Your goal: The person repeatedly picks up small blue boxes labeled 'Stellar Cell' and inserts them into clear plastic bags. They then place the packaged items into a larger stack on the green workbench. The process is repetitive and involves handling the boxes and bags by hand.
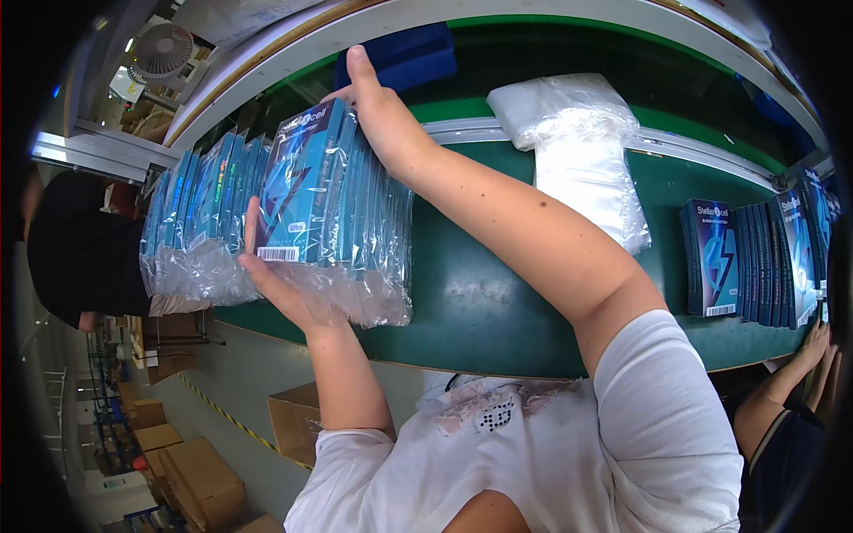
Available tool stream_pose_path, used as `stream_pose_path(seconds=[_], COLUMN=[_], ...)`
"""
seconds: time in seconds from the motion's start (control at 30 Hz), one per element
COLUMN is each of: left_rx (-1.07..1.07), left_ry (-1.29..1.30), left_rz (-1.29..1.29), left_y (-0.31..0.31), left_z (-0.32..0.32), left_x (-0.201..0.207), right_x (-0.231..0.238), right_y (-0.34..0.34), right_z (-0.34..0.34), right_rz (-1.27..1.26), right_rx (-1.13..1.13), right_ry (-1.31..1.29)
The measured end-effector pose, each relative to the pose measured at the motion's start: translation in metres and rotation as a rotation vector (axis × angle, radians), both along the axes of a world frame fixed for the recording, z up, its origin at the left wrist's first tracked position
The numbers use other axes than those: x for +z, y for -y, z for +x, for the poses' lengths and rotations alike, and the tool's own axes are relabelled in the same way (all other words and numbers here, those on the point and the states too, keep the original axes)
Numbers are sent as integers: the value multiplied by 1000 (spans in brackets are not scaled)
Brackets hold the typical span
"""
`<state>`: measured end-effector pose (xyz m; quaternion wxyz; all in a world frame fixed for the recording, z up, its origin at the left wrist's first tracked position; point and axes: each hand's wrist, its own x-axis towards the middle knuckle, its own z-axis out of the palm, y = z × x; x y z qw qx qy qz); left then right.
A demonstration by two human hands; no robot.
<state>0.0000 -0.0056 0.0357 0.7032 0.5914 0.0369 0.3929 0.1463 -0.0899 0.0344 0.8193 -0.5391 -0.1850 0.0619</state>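
Observation:
A row of flat blue battery boxes (298, 191), each in a clear plastic bag, stands upright on the green table at my left. My left hand (283, 289) grips the near lower edge of the front box, with loose bag ends beside the palm. At the row's far top edge, my right hand (373, 115) reaches across, thumb raised and its other fingers largely hidden behind the boxes. A second group of bagged boxes (209, 195) adjoins the row on the left. Clear plastic bags (586, 169) lie in a stack right of my right forearm.
Unbagged blue boxes (711, 258) stand in rows at the table's right end, by another person's hand (813, 345). A dark blue bin (400, 58) sits beyond the metal rail. Someone in black (84, 249) is at the far left. Cardboard cartons (200, 484) stand on the floor.

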Motion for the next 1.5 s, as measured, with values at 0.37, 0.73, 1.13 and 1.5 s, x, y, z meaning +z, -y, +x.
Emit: stream_pose_path(seconds=[0.37,0.73,1.13,1.5], left_rx=[-165,32,-584,-677], left_ry=[30,492,66,47], left_rz=[14,628,1417,1562], left_y=[-42,9,119,122], left_z=[-19,-105,-13,5], left_x=[-9,-16,-31,-29], right_x=[7,19,-37,-5], right_y=[44,192,310,282], right_z=[-40,-163,-200,-225], right_rz=[19,-538,-1671,-511], right_rx=[-307,-208,-798,-737], right_ry=[-289,-50,247,-93])
